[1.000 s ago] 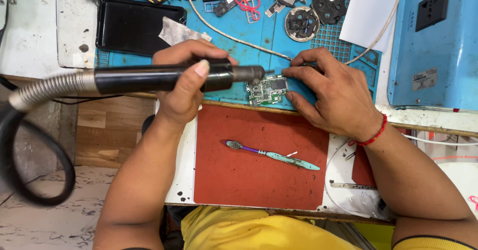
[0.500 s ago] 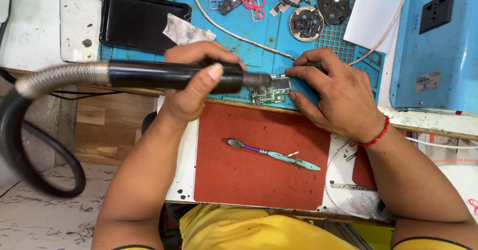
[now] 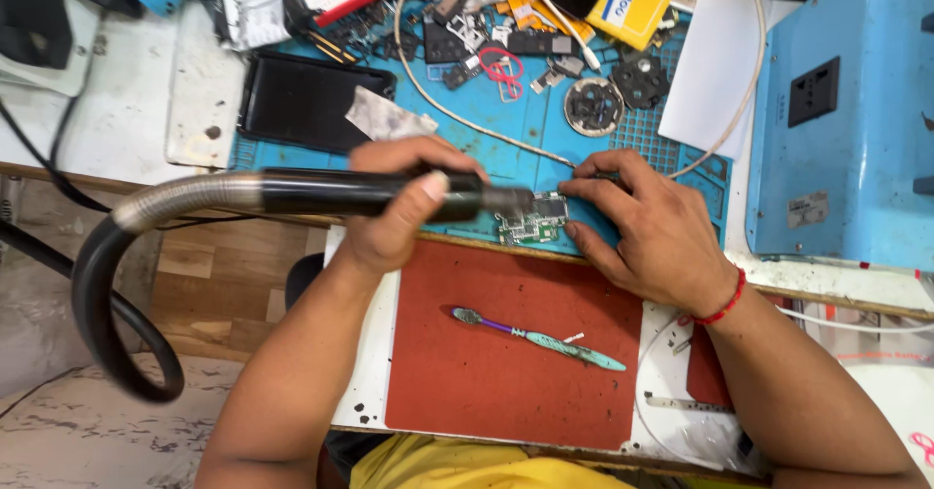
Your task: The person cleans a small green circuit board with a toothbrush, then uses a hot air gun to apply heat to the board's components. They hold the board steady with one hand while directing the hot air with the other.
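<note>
The left hand (image 3: pixel 394 218) is closed around a black cylindrical hot-air handpiece (image 3: pixel 370 194), thumb laid along the barrel. The right hand (image 3: pixel 647 231) is spread flat, its fingertips (image 3: pixel 576 189) pressed on and around a small green circuit board (image 3: pixel 530 220) so that the board is pinned to the blue silicone work mat (image 3: pixel 506 119).

The board is seen at the centre of the frame, at the near edge of the blue mat, just above the red rectangular mat (image 3: pixel 486 362) on the tabletop (image 3: pixel 136 90). The handpiece is held level, its long axis running left to right across the picture; its metal nozzle (image 3: pixel 508 200) is pointed rightward and sits at the board's left edge. Whether the nozzle touches the board cannot be told. A ribbed grey hose (image 3: pixel 126 255) is led from the handpiece's rear and curves down at the left of the frame.

The board thus lies directly right of the left hand and directly left of the right hand, between the two. The right hand is the nearer, being in contact with it.

A teal and purple toothbrush (image 3: pixel 540 337) lies untouched on the red mat in the lower middle. A black phone housing (image 3: pixel 306 102) and loose small parts are scattered across the upper part; a light blue metal box (image 3: pixel 846 109) stands at the right.
</note>
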